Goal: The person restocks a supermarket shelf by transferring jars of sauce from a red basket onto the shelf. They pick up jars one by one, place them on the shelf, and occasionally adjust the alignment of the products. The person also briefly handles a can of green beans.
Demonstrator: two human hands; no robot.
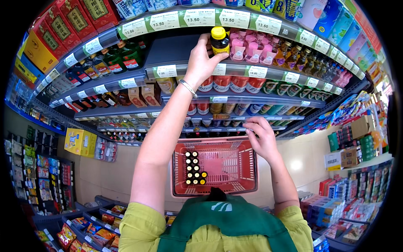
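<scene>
My left hand (204, 60) is closed around a small dark bottle with a yellow cap and yellow label (219, 41), at the front edge of an upper shelf, left of a row of pink bottles (238, 45). Whether the bottle's base rests on the shelf I cannot tell. My right hand (261, 135) is above the right rear part of a red plastic shopping basket (214, 192), fingers loosely bent and apart, holding nothing. Inside the basket, at its left side, several small dark bottles (192, 168) stand in rows, most with pale caps and some with yellow caps.
Shelf edges with price tags (195, 19) curve ahead, above and below the left hand. Green bottles (129, 56) stand to the left, red beer cans (222, 83) below. A yellow carton (80, 141) is on the floor at left; stacked drink packs (333, 204) are at right.
</scene>
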